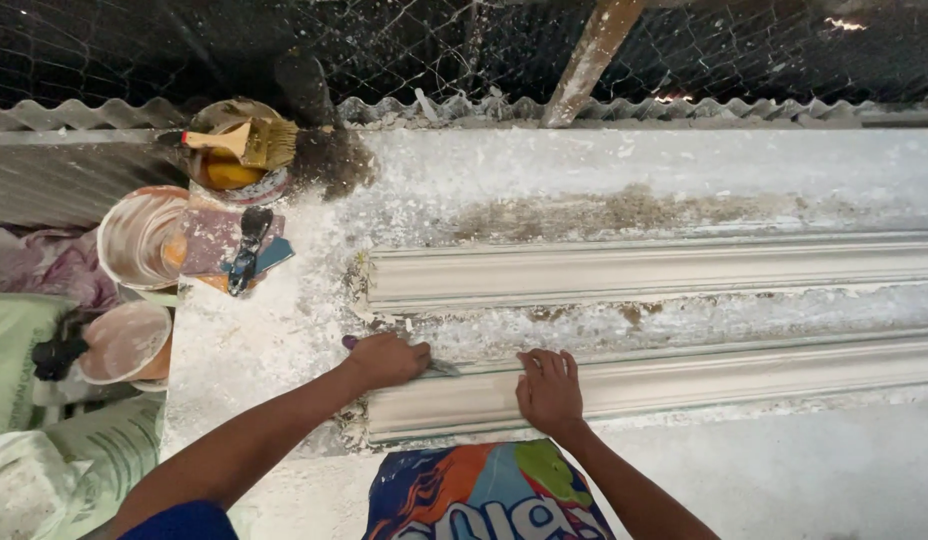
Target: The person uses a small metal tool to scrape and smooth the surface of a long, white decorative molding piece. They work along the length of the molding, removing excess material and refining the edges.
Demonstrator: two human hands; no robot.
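Observation:
Two long white plaster mouldings lie side by side on a white, dusty worktable [284, 330]. My left hand [387, 359] is closed around a small scraper tool [442, 367] with a purple handle end, its blade resting on the left part of the near moulding [684, 375]. My right hand [549, 388] lies flat, fingers together, on the top of that same moulding, just right of the blade. The far moulding [644, 268] lies untouched beyond a strip of plaster crumbs.
At the table's left end stand a tin with a paintbrush [246, 142] across it, two plaster-smeared bowls [136, 238], and a pink block with another tool [246, 250]. Corrugated sheet and wire mesh [404, 45] run along the far edge. Cloth and bags lie at left.

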